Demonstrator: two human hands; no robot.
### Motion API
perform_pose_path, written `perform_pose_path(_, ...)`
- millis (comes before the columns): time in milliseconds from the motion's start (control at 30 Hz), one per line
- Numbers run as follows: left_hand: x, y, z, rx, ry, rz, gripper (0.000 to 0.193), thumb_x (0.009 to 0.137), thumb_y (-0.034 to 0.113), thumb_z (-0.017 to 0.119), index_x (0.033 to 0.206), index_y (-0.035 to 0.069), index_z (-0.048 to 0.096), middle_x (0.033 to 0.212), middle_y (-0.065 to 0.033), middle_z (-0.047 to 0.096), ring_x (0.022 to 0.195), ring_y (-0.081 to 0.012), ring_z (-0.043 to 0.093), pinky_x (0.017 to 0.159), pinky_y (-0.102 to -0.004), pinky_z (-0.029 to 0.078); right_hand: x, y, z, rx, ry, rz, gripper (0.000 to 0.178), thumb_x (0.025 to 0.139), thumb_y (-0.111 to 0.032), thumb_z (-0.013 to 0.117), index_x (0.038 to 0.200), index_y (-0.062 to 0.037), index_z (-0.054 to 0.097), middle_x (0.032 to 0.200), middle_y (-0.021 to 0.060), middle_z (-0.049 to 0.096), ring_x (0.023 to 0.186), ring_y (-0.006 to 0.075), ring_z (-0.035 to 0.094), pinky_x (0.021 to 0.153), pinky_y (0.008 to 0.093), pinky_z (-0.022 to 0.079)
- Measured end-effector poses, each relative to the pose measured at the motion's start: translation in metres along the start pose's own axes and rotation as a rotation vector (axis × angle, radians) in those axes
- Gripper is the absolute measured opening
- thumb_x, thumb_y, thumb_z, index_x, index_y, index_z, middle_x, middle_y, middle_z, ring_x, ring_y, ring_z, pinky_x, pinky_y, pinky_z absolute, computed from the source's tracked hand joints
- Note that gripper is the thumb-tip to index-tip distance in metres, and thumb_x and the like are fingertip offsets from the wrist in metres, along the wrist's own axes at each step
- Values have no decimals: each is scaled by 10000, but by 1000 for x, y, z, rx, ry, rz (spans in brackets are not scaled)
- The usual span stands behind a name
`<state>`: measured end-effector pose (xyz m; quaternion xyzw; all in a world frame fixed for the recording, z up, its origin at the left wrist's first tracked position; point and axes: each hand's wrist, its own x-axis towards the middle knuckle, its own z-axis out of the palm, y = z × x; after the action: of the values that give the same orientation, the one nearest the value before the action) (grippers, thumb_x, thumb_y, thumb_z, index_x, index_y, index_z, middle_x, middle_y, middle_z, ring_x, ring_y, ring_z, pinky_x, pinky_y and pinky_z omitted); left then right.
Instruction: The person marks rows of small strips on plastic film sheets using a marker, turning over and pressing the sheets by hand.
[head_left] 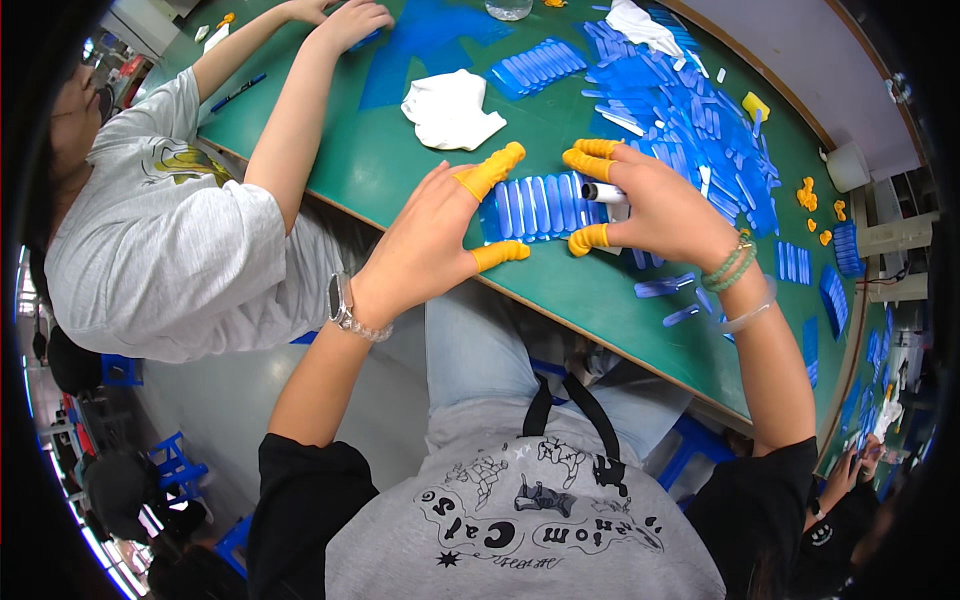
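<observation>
A row of narrow, clear-topped blue strips [545, 207] lies side by side on the table between my hands. My left hand [425, 230] is at its left end, thumb and fingers spread apart along the two sides. My right hand [668, 205] reaches around the right end and holds a marker pen [603, 192] with a black tip end and white body, partly hidden under the palm. Something white and flat shows beneath that hand; its kind is hidden. Yellow finger cots cover some fingertips of both hands.
A white cloth [452, 108] lies beyond my left hand. A heap of loose blue strips [690, 110] spreads at the far right, near another row of strips [538, 68]. Yellow finger cots [806, 194] lie farther right. At left, a co-worker's arm [290, 150] rests over the green table [350, 165].
</observation>
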<state>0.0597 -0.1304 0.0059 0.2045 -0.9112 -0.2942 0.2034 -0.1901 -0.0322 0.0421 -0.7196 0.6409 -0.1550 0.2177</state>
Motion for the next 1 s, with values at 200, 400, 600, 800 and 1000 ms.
perform_pose_path(200, -1, 2, 0, -26, 21, 30, 922, 724, 177, 879, 1498, 79, 389, 1351, -127, 568, 1195, -262, 569, 1050, -390, 442, -9, 6, -3, 72, 6, 0, 769, 700, -312, 879, 1367, -66, 585, 1381, 135, 553, 1248, 330, 545, 1056, 393, 442)
perform_pose_path(400, 0, 5, 0, -587, 66, -78, 822, 847, 121, 790, 1523, 69, 326, 1242, -117, 606, 1053, -171, 604, 935, -334, 486, -22, 1, -12, 154, -34, 0, 743, 686, -303, 902, 1324, -56, 612, 1242, 105, 583, 1171, 285, 569, 1012, 363, 454)
perform_pose_path(600, 5, 24, 2, -908, -40, -402, 727, 881, -44, 695, 1504, 28, 328, 1309, -160, 559, 990, -150, 638, 897, -260, 522, -43, -6, -19, 182, -96, 104, 766, 646, -334, 929, 1296, -63, 628, 1157, 56, 603, 1000, 199, 569, 821, 302, 472)
perform_pose_path(800, 18, 37, 2, -895, -204, -527, 685, 884, -21, 694, 1484, 30, 366, 1074, -118, 664, 988, -153, 638, 911, -272, 500, -64, -4, -28, 395, -183, 331, 781, 653, -346, 928, 1319, -75, 622, 1012, -1, 616, 840, 95, 535, 713, 239, 431)
perform_pose_path(1000, 22, 45, 9, -771, -219, -526, 713, 856, -1, 736, 1473, 20, 380, 1076, -124, 669, 980, -145, 646, 906, -269, 504, -80, 17, -21, 626, -118, 311, 458, 855, -186, 780, 1267, -30, 655, 937, 27, 660, 850, 97, 599, 766, 254, 495)
